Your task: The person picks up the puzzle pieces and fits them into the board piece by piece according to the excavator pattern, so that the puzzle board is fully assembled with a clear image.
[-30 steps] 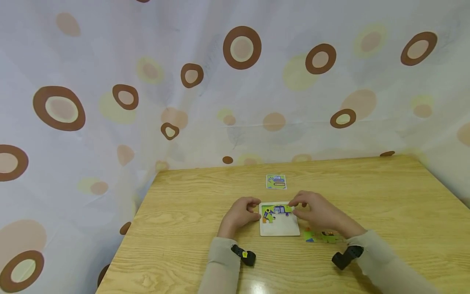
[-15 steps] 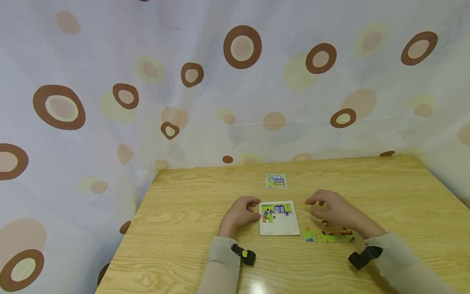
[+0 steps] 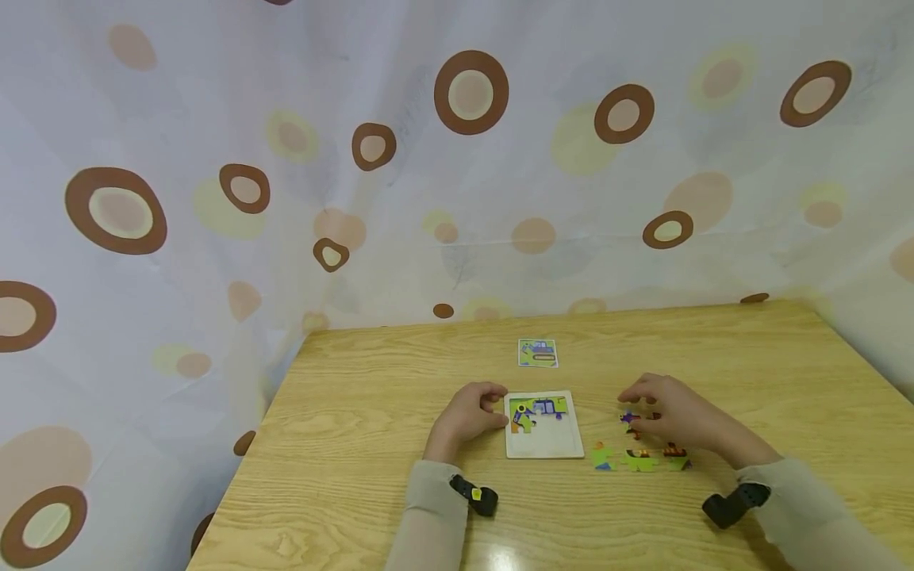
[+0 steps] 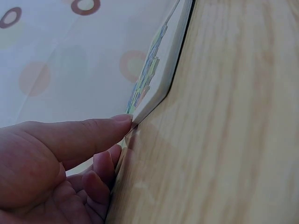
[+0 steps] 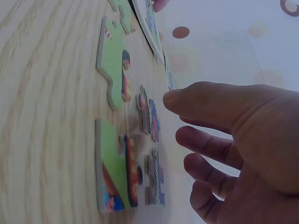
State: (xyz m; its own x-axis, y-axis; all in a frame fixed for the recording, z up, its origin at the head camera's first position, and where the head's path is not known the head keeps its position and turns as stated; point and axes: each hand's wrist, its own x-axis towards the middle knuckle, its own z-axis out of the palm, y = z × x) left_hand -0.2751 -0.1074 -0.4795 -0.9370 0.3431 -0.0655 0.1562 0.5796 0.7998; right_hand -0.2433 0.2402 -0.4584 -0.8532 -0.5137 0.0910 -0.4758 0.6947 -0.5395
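Note:
A white puzzle tray (image 3: 546, 446) lies flat on the table, its upper part and left side filled with jigsaw pieces of a blue digger on green. My left hand (image 3: 466, 412) holds the tray's left edge; in the left wrist view the thumb (image 4: 100, 130) touches its rim near a corner. My right hand (image 3: 674, 412) hovers right of the tray, thumb and fingers apart, over small purple-and-red jigsaw pieces (image 3: 630, 418) that it partly covers. In the right wrist view the fingers show a gap to the nearest piece (image 5: 154, 121). Nothing is seen in that hand.
Green jigsaw pieces (image 3: 639, 460) lie in a row nearer the person, right of the tray. Behind the tray rests a picture card (image 3: 538, 354) of the blue digger. A dotted cloth (image 3: 485, 270) hangs behind the wooden table (image 3: 357, 444).
My right hand has moved right, from the tray's upper right corner to above the loose pieces, uncovering some pieces in the front row. My left hand has stayed at the tray.

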